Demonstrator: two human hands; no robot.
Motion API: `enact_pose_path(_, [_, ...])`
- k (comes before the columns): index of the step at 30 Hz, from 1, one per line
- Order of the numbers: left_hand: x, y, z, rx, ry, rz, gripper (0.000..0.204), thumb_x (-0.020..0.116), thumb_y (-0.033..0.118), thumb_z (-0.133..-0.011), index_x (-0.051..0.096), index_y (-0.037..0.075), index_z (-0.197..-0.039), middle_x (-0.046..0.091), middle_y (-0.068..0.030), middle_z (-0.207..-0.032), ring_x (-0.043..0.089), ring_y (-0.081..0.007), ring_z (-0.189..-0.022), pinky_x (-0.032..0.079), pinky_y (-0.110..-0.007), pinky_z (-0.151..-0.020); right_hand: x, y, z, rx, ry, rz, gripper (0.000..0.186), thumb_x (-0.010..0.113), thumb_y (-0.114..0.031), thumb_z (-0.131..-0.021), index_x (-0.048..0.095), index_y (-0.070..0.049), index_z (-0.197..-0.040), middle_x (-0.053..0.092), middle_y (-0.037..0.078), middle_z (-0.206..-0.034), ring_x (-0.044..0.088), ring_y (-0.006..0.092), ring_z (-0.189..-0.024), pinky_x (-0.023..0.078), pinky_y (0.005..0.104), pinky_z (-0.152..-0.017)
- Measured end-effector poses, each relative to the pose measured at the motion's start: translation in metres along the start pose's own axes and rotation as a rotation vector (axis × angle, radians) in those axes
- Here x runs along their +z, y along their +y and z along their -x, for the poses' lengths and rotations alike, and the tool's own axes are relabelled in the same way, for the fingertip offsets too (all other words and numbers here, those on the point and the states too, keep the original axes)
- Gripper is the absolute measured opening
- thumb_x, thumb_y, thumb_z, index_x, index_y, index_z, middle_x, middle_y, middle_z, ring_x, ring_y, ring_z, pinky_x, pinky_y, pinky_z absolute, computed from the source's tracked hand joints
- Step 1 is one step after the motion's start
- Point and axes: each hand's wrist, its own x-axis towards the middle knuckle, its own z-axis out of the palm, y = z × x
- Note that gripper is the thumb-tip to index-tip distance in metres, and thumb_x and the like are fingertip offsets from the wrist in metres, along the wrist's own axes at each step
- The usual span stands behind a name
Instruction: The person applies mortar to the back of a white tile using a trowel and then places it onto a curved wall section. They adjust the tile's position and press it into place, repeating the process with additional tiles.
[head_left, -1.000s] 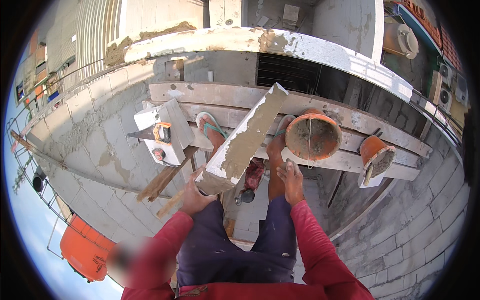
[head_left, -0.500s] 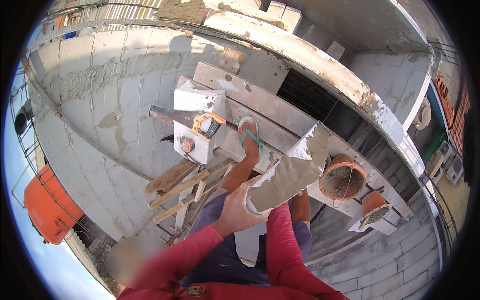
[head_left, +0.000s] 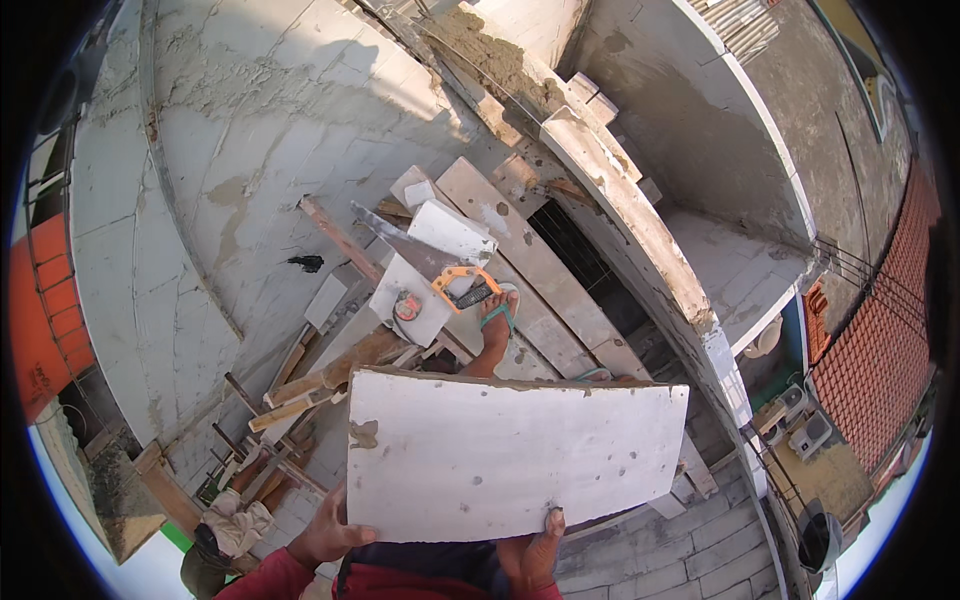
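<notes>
Both of my hands hold a large white lightweight concrete block low in front of me, its broad face toward me. A thin line of grey mortar shows along its far edge. My left hand grips the lower left corner, thumb on the face. My right hand clasps the bottom edge right of the middle, thumb up on the face. Beyond the block, a handsaw with an orange and black handle rests on white block pieces. Beside it lies a small red tape measure.
My feet, in green-strapped flip-flops, are on wooden planks. A curved block wall runs along the right. Wooden pieces stick out on the left. Another person is at the lower left. A dark bucket is far right.
The block has turned from its mortar-covered narrow side to its broad white face and come lower. My right hand now shows on its bottom edge. The view has swung, and the block covers the orange buckets' area.
</notes>
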Motion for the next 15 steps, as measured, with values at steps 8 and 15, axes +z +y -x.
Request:
enact_pose_path(8, [0.045, -0.084, -0.067, 0.154, -0.377, 0.878, 0.085, 0.076, 0.035, -0.084, 0.038, 0.007, -0.156, 0.047, -0.0119, -0.156, 0.043, -0.0288, -0.147, 0.029, -0.047, -0.125, 0.097, -0.082, -0.029, -0.543, -0.030, 0.416, 0.069, 0.070, -0.042, -0.090, 0.049, -0.006, -0.144, 0.057, 0.011, -0.136, 0.056, 0.0297, -0.126, 0.046, 0.0477, -0.109])
enact_pose_path(15, [0.120, -0.052, -0.170, 0.325, -0.691, 0.992, 0.091, 0.074, 0.048, -0.093, 0.029, 0.007, -0.161, 0.041, -0.0157, -0.161, 0.036, -0.0294, -0.152, 0.025, -0.049, -0.128, 0.252, -0.163, -0.074, -0.820, -0.220, 0.987, 0.071, 0.071, -0.031, -0.091, 0.043, 0.008, -0.144, 0.057, 0.020, -0.133, 0.058, 0.0272, -0.119, 0.048, 0.0400, -0.102])
